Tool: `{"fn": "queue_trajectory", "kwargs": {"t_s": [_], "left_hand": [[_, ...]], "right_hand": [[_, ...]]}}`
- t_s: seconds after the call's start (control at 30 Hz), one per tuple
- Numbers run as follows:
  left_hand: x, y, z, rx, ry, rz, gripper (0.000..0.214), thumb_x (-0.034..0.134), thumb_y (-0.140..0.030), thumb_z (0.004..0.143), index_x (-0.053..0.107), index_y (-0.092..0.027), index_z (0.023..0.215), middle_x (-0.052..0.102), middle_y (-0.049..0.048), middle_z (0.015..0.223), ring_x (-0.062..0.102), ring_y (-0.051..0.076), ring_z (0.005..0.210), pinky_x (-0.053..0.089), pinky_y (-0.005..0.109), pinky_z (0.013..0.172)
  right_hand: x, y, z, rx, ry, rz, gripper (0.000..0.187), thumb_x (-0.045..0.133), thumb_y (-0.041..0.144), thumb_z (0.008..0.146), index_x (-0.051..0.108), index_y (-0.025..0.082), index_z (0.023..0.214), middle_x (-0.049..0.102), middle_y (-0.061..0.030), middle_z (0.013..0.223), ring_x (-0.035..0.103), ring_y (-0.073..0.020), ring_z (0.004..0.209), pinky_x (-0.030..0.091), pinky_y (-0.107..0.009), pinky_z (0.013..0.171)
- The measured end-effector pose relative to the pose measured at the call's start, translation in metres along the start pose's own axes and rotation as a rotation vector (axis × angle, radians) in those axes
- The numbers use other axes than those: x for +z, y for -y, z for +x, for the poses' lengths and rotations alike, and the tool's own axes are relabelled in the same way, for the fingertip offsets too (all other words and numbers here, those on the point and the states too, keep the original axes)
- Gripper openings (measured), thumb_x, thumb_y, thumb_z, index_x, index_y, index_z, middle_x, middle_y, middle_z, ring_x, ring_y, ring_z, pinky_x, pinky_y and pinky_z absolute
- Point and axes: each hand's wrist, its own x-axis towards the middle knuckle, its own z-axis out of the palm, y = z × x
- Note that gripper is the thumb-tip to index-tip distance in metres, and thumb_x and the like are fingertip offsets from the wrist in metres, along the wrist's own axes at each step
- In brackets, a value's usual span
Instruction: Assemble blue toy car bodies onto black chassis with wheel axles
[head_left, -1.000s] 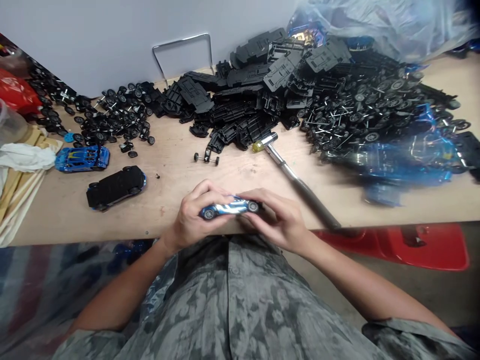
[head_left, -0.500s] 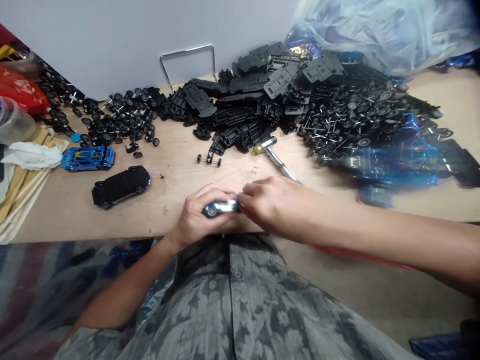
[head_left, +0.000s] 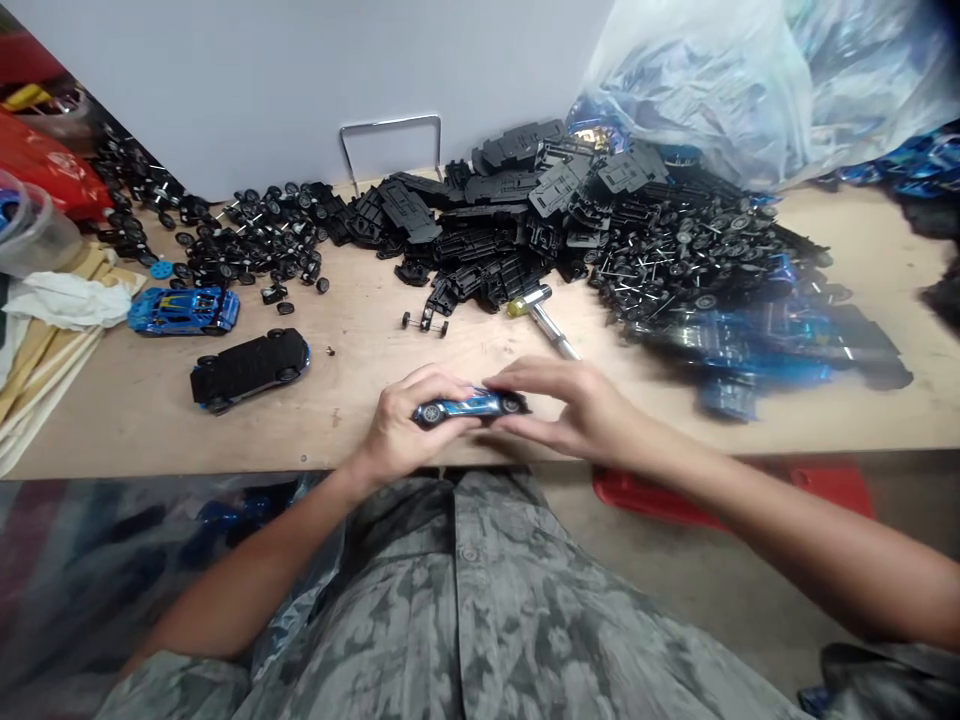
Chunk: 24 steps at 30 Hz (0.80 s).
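A small blue toy car with black wheels sits on its side between both hands at the near edge of the wooden table. My left hand is closed around its left end, fingers curled over the top. My right hand pinches its right end, fingers over the roof and thumb below. Just behind my right hand lies a hammer with a metal handle and a yellow tip.
At the left lie a finished blue car and an upturned car with a black chassis. Heaps of wheel axles, black chassis plates and blue bodies cover the back. A clear plastic bag stands back right.
My right hand covered the car's right end half a second ago; now it has drawn back and the whole car shows. The view has shifted slightly.
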Motion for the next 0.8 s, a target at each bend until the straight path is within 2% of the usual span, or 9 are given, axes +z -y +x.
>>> {"fn": "queue_trajectory", "kwargs": {"t_s": [0.07,0.13,0.3,0.53,0.8], "left_hand": [[0.000,0.000,0.000,0.001,0.008,0.014,0.018,0.083,-0.022,0.082,0.073,-0.018,0.097,0.075,0.0084,0.097,0.074,0.019,0.091,0.059,0.030,0.083],[0.000,-0.001,0.000,0.003,0.007,0.018,0.019,0.084,-0.021,0.081,0.073,-0.018,0.096,0.075,0.0078,0.096,0.073,0.018,0.089,0.058,0.029,0.081],[0.001,-0.002,-0.003,-0.015,0.012,0.034,0.021,0.084,-0.018,0.081,0.073,-0.019,0.099,0.075,0.0074,0.101,0.073,0.018,0.092,0.059,0.030,0.085],[0.001,0.000,-0.002,-0.022,0.011,0.052,0.022,0.083,-0.016,0.082,0.073,-0.020,0.101,0.076,0.0081,0.105,0.075,0.020,0.097,0.060,0.033,0.089],[0.001,-0.001,-0.004,0.007,0.028,0.070,0.022,0.081,-0.012,0.082,0.073,-0.020,0.101,0.075,0.0097,0.107,0.075,0.020,0.096,0.061,0.032,0.086]], "right_hand": [[0.011,-0.005,-0.012,0.045,-0.131,0.077,0.035,0.075,0.031,0.093,0.071,0.015,0.125,0.078,-0.0127,0.110,0.076,-0.0215,0.099,0.062,-0.034,0.086],[0.023,-0.005,-0.020,0.077,-0.237,0.117,0.034,0.074,0.027,0.093,0.071,0.016,0.125,0.078,-0.0130,0.113,0.076,-0.0215,0.102,0.062,-0.035,0.089],[0.046,0.001,-0.024,0.121,-0.405,0.146,0.024,0.072,0.022,0.093,0.072,0.017,0.117,0.078,-0.0105,0.101,0.074,-0.0206,0.093,0.061,-0.035,0.081],[0.062,0.004,-0.020,0.135,-0.541,0.124,0.018,0.065,0.016,0.095,0.070,0.017,0.112,0.074,-0.0092,0.094,0.069,-0.0216,0.088,0.058,-0.036,0.078],[0.061,0.005,-0.022,0.095,-0.515,0.094,0.019,0.069,0.019,0.094,0.070,0.016,0.113,0.073,-0.0113,0.095,0.069,-0.0219,0.086,0.059,-0.036,0.076]]}}
